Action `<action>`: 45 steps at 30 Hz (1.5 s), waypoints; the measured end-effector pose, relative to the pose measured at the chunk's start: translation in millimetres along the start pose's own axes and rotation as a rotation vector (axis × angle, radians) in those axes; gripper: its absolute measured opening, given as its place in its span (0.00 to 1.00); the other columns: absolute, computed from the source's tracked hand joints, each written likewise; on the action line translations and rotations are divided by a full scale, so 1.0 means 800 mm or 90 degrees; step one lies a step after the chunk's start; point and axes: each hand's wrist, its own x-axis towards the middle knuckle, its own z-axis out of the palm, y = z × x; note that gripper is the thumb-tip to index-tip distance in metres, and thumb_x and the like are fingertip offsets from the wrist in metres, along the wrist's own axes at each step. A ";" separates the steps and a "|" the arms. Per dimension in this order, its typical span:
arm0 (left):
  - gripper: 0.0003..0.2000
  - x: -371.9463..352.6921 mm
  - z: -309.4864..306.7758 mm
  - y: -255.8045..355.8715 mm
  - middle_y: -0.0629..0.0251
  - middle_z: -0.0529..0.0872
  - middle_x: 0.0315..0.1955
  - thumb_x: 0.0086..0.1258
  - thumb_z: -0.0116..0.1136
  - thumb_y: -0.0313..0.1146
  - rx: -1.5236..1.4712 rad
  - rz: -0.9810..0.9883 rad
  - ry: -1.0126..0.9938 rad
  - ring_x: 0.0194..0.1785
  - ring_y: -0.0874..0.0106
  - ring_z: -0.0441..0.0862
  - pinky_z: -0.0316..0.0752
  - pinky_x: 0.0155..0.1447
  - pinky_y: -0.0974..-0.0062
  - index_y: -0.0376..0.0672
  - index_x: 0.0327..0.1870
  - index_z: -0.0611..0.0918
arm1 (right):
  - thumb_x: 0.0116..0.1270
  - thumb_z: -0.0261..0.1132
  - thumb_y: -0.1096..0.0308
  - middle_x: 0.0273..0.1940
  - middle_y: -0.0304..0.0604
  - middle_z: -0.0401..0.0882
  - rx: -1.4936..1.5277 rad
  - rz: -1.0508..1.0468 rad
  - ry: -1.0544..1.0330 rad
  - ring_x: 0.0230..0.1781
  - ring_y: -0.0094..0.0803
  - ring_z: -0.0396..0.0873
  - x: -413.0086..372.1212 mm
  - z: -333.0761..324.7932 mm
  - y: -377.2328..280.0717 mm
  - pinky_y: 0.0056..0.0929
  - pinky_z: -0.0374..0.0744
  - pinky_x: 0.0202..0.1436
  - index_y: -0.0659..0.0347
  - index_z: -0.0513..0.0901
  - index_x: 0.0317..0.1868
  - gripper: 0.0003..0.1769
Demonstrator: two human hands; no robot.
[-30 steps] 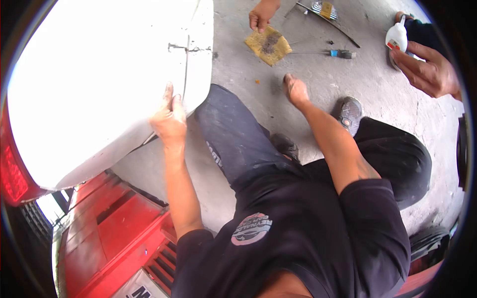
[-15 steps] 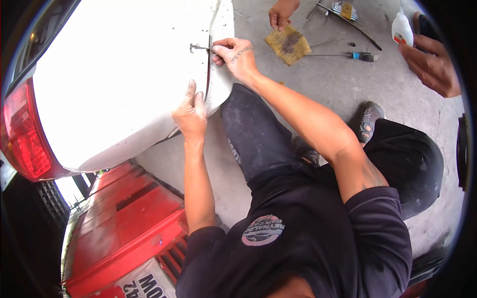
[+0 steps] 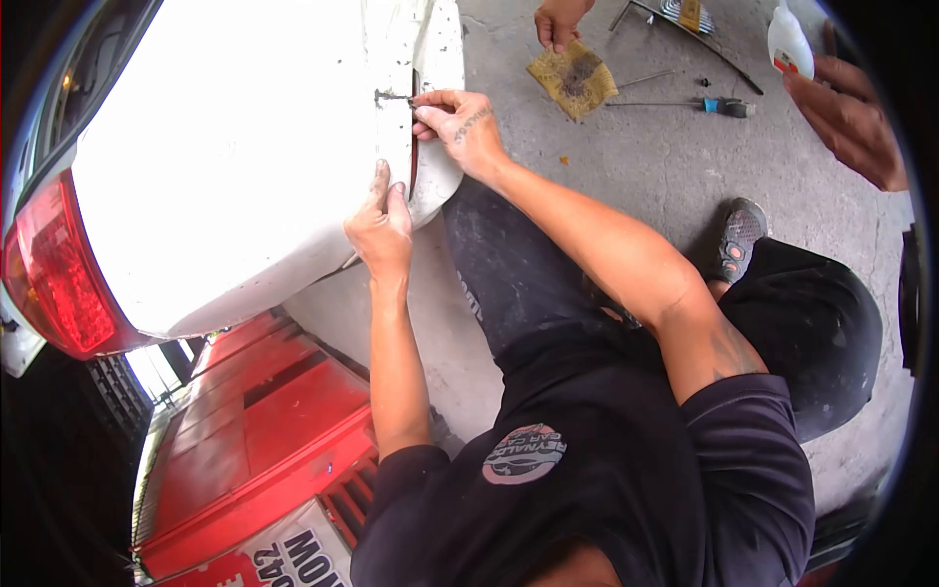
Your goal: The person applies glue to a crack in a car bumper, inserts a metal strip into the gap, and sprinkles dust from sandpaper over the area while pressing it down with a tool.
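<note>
A white car body panel (image 3: 245, 196), likely a bumper, fills the upper left. A short dark crack or smear (image 3: 393, 96) runs across it to a narrow dark gap (image 3: 414, 157) near its edge. My right hand (image 3: 460, 127) is closed in a pinch at the end of that dark mark, by the gap; whatever its fingertips hold is too small to make out. Lower on the panel, my left hand (image 3: 381, 230) rests beside the gap with index finger and thumb stretched apart. Its other fingers are partly hidden.
Another person's hand (image 3: 562, 22) holds worn yellow sandpaper (image 3: 574, 80). A further hand (image 3: 846, 112) at right holds a white bottle (image 3: 789, 44). On the concrete floor lie a blue-and-black-handled screwdriver (image 3: 724, 107) and a dark rod (image 3: 709, 54). A red tail light (image 3: 64, 264) is at left.
The view has shifted slightly. My right hand has moved a little down and left along the gap, still pinching. My left hand stays on the panel.
</note>
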 end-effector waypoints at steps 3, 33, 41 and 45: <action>0.19 0.000 0.000 -0.004 0.41 0.93 0.44 0.67 0.71 0.22 0.025 -0.006 -0.005 0.40 0.54 0.95 0.85 0.48 0.65 0.38 0.61 0.91 | 0.75 0.68 0.75 0.38 0.50 0.92 -0.004 0.008 0.001 0.34 0.29 0.91 0.001 0.001 -0.008 0.27 0.89 0.40 0.78 0.88 0.52 0.13; 0.20 0.001 -0.002 -0.001 0.39 0.91 0.35 0.67 0.71 0.21 0.028 -0.024 -0.019 0.29 0.57 0.90 0.82 0.41 0.65 0.39 0.61 0.91 | 0.78 0.71 0.68 0.39 0.46 0.91 -0.004 0.089 0.001 0.33 0.25 0.88 -0.003 0.005 -0.005 0.24 0.87 0.39 0.76 0.89 0.51 0.15; 0.20 -0.001 -0.001 -0.004 0.39 0.91 0.35 0.67 0.71 0.21 0.013 -0.037 -0.020 0.29 0.59 0.91 0.82 0.42 0.66 0.39 0.62 0.91 | 0.76 0.71 0.70 0.34 0.45 0.91 0.021 0.065 0.031 0.29 0.26 0.87 0.007 0.008 0.001 0.26 0.86 0.34 0.75 0.90 0.46 0.12; 0.22 -0.002 0.001 -0.012 0.69 0.83 0.21 0.71 0.70 0.21 -0.008 0.003 -0.011 0.24 0.83 0.70 0.71 0.31 0.75 0.37 0.67 0.88 | 0.76 0.72 0.71 0.33 0.46 0.90 0.025 0.075 0.031 0.29 0.26 0.88 0.012 0.009 0.000 0.26 0.86 0.34 0.75 0.90 0.45 0.11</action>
